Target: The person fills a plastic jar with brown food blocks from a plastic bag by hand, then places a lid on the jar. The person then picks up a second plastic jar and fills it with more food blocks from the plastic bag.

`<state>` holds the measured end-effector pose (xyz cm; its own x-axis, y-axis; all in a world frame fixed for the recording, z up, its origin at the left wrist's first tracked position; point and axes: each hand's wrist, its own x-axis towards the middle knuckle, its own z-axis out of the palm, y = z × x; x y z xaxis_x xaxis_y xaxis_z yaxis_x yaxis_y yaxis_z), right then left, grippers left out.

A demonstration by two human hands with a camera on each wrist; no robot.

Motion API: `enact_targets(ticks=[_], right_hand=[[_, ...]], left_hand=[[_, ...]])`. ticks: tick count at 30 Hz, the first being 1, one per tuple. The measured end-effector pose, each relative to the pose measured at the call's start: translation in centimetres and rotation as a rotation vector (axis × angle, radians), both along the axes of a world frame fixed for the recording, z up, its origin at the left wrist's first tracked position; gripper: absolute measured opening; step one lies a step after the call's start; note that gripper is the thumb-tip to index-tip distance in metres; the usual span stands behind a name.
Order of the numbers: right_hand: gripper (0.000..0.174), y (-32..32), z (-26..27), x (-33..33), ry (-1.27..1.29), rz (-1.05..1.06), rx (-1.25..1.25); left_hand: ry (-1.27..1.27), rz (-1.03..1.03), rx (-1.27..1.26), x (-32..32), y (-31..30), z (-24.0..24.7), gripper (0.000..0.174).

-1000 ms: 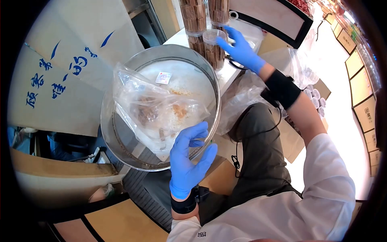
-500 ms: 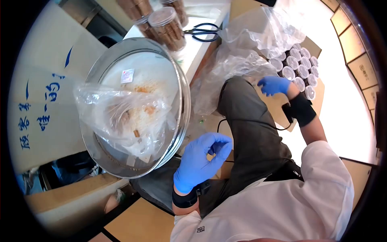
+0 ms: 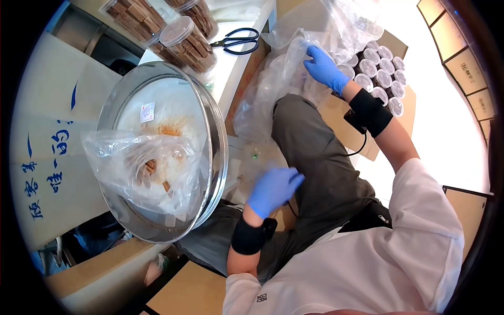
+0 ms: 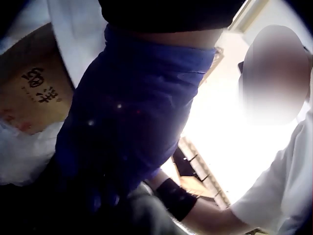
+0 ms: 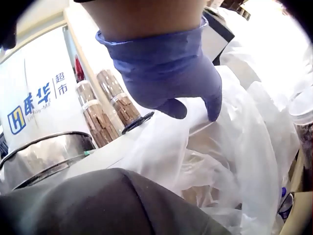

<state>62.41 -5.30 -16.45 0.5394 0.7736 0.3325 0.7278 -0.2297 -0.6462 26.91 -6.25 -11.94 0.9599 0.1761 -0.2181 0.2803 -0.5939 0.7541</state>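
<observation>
My left hand [image 3: 273, 191], in a blue glove, hovers above my lap with its fingers loosely bent and nothing in them. The left wrist view has it dark from behind, fingertips lost in shadow. Further forward, my gloved right hand [image 3: 326, 71] pinches a large clear plastic bag [image 3: 262, 107] beyond my knee. In the right wrist view the film [image 5: 254, 142] rises toward the fingertips and hangs in folds below. A round metal sieve [image 3: 220, 157] sits to the left, holding another clear bag [image 3: 126, 152] with a few brown pieces and some brown crumbs.
Jars of stacked brown slabs [image 3: 191, 47] and black-handled scissors [image 3: 239, 42] lie on the white table [image 3: 231, 71]. Several clear-lidded tubs [image 3: 383, 79] stand on cardboard [image 3: 401, 126] at right. A white panel with blue writing [image 3: 58, 115] borders the left side.
My right hand went from the jars down beside the tubs, then back up to the plastic bag, which now stands higher. The left hand moved off the sieve's rim to above my lap.
</observation>
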Motion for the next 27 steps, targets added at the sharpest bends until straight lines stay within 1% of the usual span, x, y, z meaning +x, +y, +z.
enact_targets(ticks=[1, 2, 3, 4, 6, 7, 9, 10, 12, 13, 15, 16, 17, 19, 20, 22, 23, 25, 27], right_hand=[[0.042, 0.1, 0.7, 0.1, 0.000, -0.004, 0.001], [0.039, 0.4, 1.4, 0.3, 0.016, 0.023, -0.252], [0.036, 0.6, 1.7, 0.3, 0.033, 0.052, -0.506], [0.036, 0.8, 1.5, 0.1, 0.033, 0.053, -0.504], [0.033, 1.5, 0.8, -0.5, -0.002, 0.416, -0.972], [0.033, 1.6, -0.8, -0.2, -0.006, 0.418, -0.970], [0.035, 1.6, -4.6, -0.1, -0.300, 0.670, -0.800], [0.035, 2.4, -5.4, -0.2, -0.303, 0.673, -0.800], [0.036, 4.7, -6.9, -0.3, -0.374, 0.561, -1.088], [0.040, 5.3, -7.4, -0.2, -0.281, 0.512, -1.089], [0.040, 6.7, -9.0, -0.5, -0.143, 0.442, -1.035], [0.041, 7.5, -10.0, -0.9, -0.075, 0.423, -0.984], [0.041, 8.4, -11.1, -1.3, 0.016, 0.410, -0.933], [0.041, 9.8, -13.6, -2.3, 0.255, 0.416, -0.831], [0.042, 10.2, -14.8, -2.8, 0.399, 0.427, -0.801], [0.042, 11.0, -16.7, -3.4, 0.666, 0.451, -0.745], [0.043, 10.9, -17.6, -3.6, 0.769, 0.460, -0.737], [0.043, 10.1, -18.3, -4.0, 0.811, 0.452, -0.743], [0.044, 9.2, -18.1, -4.6, 0.457, 0.357, -0.714]], left_hand=[[-0.093, -0.057, -0.054, -0.6, -0.9, 2.8, 0.027], [0.090, -0.160, -0.315, -0.7, -1.4, 5.8, 0.028], [-0.075, -0.269, -0.423, -0.9, -2.5, 6.8, 0.027], [-0.091, -0.362, -0.593, -0.6, -3.3, 7.4, 0.028], [-0.236, -0.283, -0.508, 0.5, -6.0, 6.1, 0.028], [-0.238, -0.280, -0.505, 1.1, -7.2, 5.5, 0.028], [-0.154, -0.189, -0.119, 2.1, -9.2, 4.4, 0.030], [-0.156, -0.186, -0.119, 2.6, -9.6, 3.6, 0.030], [-0.295, -0.254, 0.056, 3.3, -9.6, 2.0, 0.035], [-0.292, -0.253, 0.058, 3.4, -9.2, 1.4, 0.035], [-0.380, -0.132, 0.141, 3.5, -8.0, 0.7, 0.039], [-0.381, -0.126, 0.149, 3.6, -7.1, 0.9, 0.039], [-0.380, -0.054, 0.152, 3.6, -6.1, 1.2, 0.039], [-0.342, 0.094, 0.135, 3.3, -3.8, 2.1, 0.037], [-0.340, 0.098, 0.134, 2.9, -2.7, 1.8, 0.037], [-0.317, 0.285, 0.248, 2.3, -0.2, 0.5, 0.036], [-0.317, 0.290, 0.243, 1.9, 0.6, 0.0, 0.036], [-0.277, 0.355, 0.278, 1.2, 1.8, -0.8, 0.036], [-0.260, 0.383, 0.292, 1.2, 2.0, -0.7, 0.036]])
